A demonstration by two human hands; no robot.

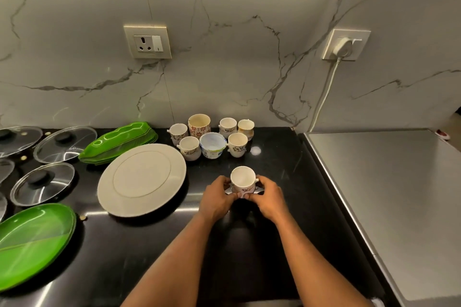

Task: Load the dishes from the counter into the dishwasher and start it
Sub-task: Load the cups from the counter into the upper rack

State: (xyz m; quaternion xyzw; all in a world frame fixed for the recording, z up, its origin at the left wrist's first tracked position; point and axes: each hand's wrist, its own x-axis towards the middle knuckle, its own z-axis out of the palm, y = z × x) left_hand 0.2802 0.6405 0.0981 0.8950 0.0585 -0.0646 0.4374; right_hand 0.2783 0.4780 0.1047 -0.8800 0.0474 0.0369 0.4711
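Cup (241, 178), upright, is gripped between our left hand (216, 199) and right hand (269, 199), fingers (261, 180) curled round its sides, nearer the right edge of the black desk (274, 157), just right of the big white plate (141, 179).

A marble backsplash (224, 70) carries two fittings — a switched socket (147, 42) and a white plug (343, 45), its cord (324, 92) hanging down.

Dim warm light, glare streaks on the black counter (262, 244) — soft focus, wide-angle bending at the edges
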